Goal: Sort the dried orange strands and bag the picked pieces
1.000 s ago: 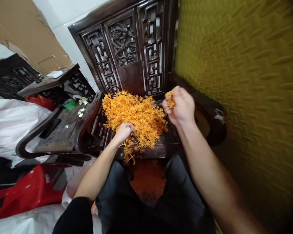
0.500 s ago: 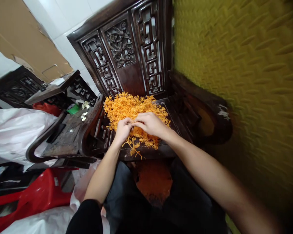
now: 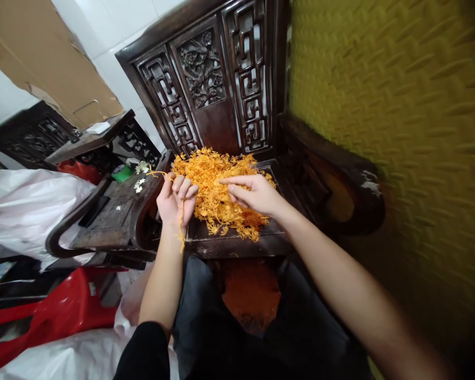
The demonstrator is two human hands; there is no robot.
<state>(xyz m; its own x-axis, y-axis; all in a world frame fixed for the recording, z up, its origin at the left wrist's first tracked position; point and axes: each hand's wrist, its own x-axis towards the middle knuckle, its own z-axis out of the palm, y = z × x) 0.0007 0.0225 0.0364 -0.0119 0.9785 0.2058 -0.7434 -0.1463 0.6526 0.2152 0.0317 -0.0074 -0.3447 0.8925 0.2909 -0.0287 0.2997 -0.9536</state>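
Observation:
A heap of orange plastic flower stems (image 3: 209,169), thin and branching, lies on the seat of a dark carved wooden chair (image 3: 217,126). My left hand (image 3: 176,203) is turned palm up at the heap's left side. Its curled fingers hold an orange plastic stem (image 3: 181,232), one end hanging past the wrist and another sticking out beyond the thumb. Over the right part of the heap is my right hand (image 3: 255,195), index finger stretched out and thumb a little apart below it. Nothing plainly shows in its grip; its lower fingers are partly hidden.
To the left, a wooden side table (image 3: 106,224) bears small white flower pieces (image 3: 140,184), a green tape roll (image 3: 122,173) and a dark flat object. Further left are white sacks (image 3: 27,211) and a red plastic chair (image 3: 71,301). A yellow textured wall (image 3: 380,105) borders the right.
My hands were together over the heap's front and have parted. The left one moved left with an orange stem; the right one shifted slightly right and its fingers straightened.

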